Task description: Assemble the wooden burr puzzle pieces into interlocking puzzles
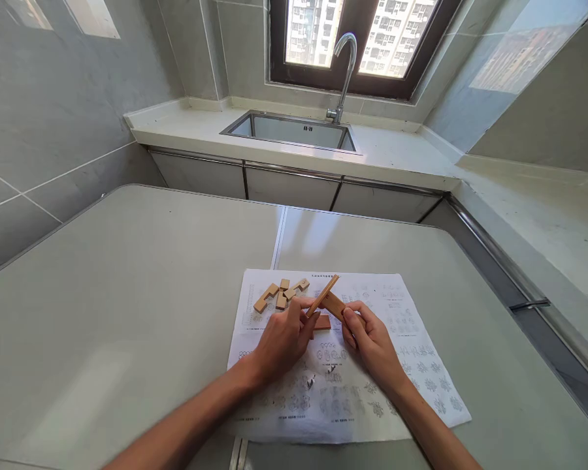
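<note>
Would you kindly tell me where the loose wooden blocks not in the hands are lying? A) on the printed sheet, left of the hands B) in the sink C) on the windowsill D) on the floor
A: the loose blocks lie on the printed sheet, just left of the left hand and right hand.

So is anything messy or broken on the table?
Nothing looks broken or spilled. The left hand and right hand hold wooden pieces tilted together above the printed sheet. A few loose wooden blocks lie jumbled on the sheet's far left corner, which is the only untidy spot.
</note>
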Available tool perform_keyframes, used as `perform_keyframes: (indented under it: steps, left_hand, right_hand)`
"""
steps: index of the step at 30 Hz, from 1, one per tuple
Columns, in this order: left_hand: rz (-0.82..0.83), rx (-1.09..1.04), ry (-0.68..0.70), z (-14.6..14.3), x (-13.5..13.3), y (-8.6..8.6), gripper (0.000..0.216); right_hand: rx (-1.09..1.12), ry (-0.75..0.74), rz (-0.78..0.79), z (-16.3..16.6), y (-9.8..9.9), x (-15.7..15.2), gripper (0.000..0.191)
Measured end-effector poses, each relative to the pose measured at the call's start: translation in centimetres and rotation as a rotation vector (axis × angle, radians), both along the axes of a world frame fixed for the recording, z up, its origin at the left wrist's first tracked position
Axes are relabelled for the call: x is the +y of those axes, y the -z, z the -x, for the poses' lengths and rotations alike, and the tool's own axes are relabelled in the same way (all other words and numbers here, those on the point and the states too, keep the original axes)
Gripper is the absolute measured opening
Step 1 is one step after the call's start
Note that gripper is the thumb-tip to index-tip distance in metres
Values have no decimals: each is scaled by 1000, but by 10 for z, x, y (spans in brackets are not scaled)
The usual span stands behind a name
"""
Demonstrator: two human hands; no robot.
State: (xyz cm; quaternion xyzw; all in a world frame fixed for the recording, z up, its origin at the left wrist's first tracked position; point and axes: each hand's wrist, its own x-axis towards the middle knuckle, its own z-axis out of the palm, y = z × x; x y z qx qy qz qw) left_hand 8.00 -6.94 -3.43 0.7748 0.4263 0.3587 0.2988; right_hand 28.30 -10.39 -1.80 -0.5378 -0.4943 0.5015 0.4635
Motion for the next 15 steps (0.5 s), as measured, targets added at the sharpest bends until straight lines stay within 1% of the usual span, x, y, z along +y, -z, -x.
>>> perform_keyframes:
  steps: [5, 11, 15]
  left_hand:
    - [1, -25, 13, 0, 1, 1, 18]
    - [-65, -44, 18, 1, 3, 7, 13]
    - [-90, -36, 20, 3, 5, 6, 12]
  right_hand:
    - [-28, 4, 5, 0, 0, 0, 49]
    - [-35, 2, 0, -1, 4, 0, 47]
    - [-25, -4, 5, -2, 6, 0, 47]
